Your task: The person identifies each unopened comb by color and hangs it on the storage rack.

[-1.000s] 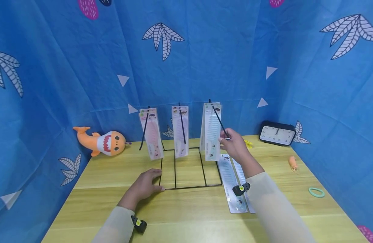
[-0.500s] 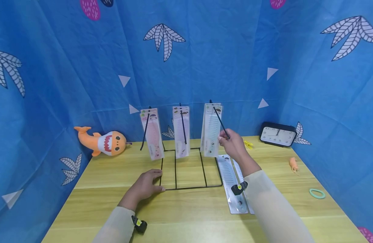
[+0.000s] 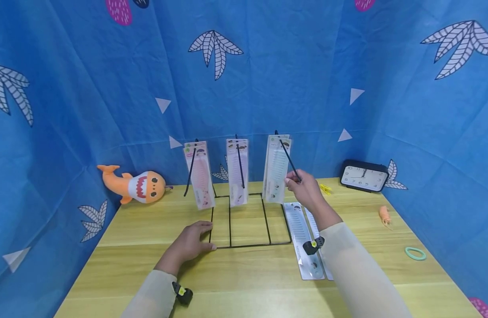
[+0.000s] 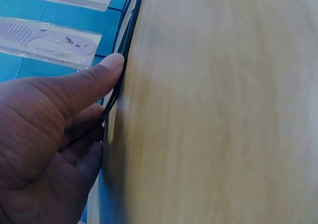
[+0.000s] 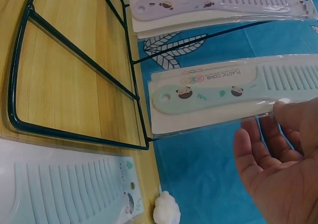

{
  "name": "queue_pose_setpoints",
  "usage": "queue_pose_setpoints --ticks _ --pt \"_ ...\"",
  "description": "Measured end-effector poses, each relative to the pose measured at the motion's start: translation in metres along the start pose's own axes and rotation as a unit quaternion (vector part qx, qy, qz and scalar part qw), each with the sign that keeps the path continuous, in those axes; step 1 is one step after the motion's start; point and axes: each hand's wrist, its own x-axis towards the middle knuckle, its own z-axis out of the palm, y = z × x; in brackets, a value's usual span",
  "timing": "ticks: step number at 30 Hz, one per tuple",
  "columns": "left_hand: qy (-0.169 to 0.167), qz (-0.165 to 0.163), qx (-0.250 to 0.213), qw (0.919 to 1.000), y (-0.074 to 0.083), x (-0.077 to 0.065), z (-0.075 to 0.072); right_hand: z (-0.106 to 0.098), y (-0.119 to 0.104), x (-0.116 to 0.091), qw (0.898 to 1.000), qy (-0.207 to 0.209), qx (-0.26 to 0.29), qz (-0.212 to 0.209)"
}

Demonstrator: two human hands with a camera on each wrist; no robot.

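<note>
A black wire display rack (image 3: pixel 249 245) stands on the table with packaged combs hanging from its hooks: pink (image 3: pixel 202 181) on the left, purple (image 3: pixel 233 176) in the middle, pale green (image 3: pixel 274 172) on the right. My right hand (image 3: pixel 310 194) pinches the right edge of the front green comb's package, below its hook; in the right wrist view the thumb (image 5: pixel 281 108) overlaps that edge. At the rack's front left corner, my left hand (image 3: pixel 190 242) holds the base wire between thumb (image 4: pixel 110 65) and fingers. The undersides of those fingers are hidden.
Two more packaged green combs (image 3: pixel 300 236) lie on the table right of the rack, one partly under my right forearm. Behind are an orange shark plush (image 3: pixel 146 187), a yellow item (image 3: pixel 325 189) and a black clock (image 3: pixel 363 175). A green ring (image 3: pixel 415 253) lies far right.
The front green comb's lower end has swung left and back, so the package hangs tilted. My right hand shifted slightly left with it; my left hand stayed on the rack's corner.
</note>
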Motion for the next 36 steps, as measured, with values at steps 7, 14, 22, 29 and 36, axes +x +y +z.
queue_pose_setpoints --ticks 7,14,22,29,36 --pt "-0.003 -0.001 0.005 1.0000 0.000 0.000 0.000 -0.004 0.004 -0.007 0.999 0.002 -0.048 -0.007" --pt "-0.001 -0.001 0.003 1.0000 0.003 -0.003 -0.001 -0.011 0.021 -0.030 0.993 -0.015 -0.116 -0.001" --pt "0.000 0.005 0.006 1.0000 0.004 -0.003 -0.001 -0.039 0.046 -0.060 0.966 -0.050 -0.240 0.084" --pt "-0.003 -0.002 0.008 1.0000 0.004 -0.003 -0.002 -0.054 0.065 -0.082 0.946 -0.093 -0.269 0.157" --pt "-0.005 -0.005 0.001 1.0000 0.005 -0.003 -0.002 -0.054 0.070 -0.087 0.934 -0.116 -0.283 0.186"
